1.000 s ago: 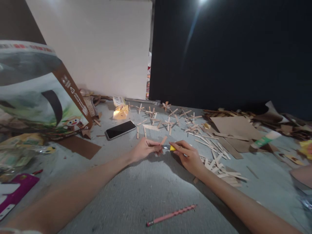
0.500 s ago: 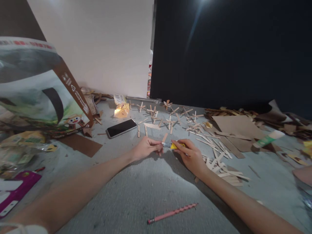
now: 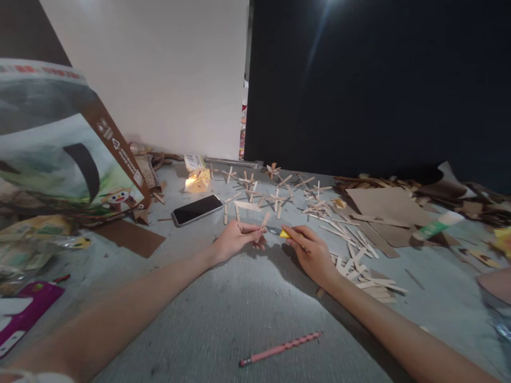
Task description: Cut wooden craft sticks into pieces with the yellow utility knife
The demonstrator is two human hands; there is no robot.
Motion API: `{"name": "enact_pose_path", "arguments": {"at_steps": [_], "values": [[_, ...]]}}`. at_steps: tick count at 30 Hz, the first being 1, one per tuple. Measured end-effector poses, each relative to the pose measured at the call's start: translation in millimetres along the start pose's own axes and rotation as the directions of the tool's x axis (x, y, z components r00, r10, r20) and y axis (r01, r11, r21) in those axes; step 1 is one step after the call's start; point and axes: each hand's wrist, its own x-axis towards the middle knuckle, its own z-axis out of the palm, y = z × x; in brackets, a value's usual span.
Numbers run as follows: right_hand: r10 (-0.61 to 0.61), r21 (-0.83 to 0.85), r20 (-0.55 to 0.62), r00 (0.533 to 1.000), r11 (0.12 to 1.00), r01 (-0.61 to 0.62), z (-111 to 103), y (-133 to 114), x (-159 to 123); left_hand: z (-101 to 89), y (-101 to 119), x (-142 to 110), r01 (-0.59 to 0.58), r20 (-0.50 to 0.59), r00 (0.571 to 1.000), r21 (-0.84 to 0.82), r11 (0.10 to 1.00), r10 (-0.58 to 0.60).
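Between the fingertips of my left hand [image 3: 238, 238] a short flat wooden stick [image 3: 265, 219] is pinched, its upper end poking up and away from me. My right hand [image 3: 312, 249] is closed round a yellow-handled craft knife [image 3: 284, 233]. The thin grey blade reaches left from the handle to the stick by my left fingertips; whether it touches the wood I cannot tell. Past both hands stand and lie several crossed stick pieces [image 3: 277, 198]. A heap of loose wooden sticks [image 3: 359, 268] lies beside my right wrist.
A phone [image 3: 197, 210] lies left of my left hand. Nearest me is a pink pencil [image 3: 280, 349]. Cardboard sheets [image 3: 387, 207] and a glue stick [image 3: 439, 225] are at the right, a large printed bag [image 3: 72, 154] at the left. Another person's arm [image 3: 497, 284] shows at the right edge.
The stick in my left hand has tipped a little to the left. My right hand has turned slightly with the knife, and less of the yellow handle shows.
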Motion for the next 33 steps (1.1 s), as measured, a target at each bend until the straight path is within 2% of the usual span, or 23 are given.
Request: {"name": "enact_pose_path", "arguments": {"at_steps": [10,20,26,33], "values": [[0.03,0.064,0.07,0.997,0.997,-0.035,-3,-6,2,-0.4,-1,0,0.009,0.003,1.0,-0.054,0.998,-0.009],[0.08,0.084,0.05,0.996,0.993,-0.084,-7,-13,0,2.6,0,-1,-0.004,0.024,1.0,-0.094,0.996,0.006],[0.133,0.042,0.045,0.99,0.99,-0.135,-9,-14,-1,3.3,-2,-1,-0.014,-0.018,1.0,-0.087,0.996,0.013],[0.115,-0.033,0.048,0.992,0.993,-0.114,-5,-11,-3,4.7,0,-2,-0.027,-0.026,0.999,-0.099,0.995,0.025]]}}
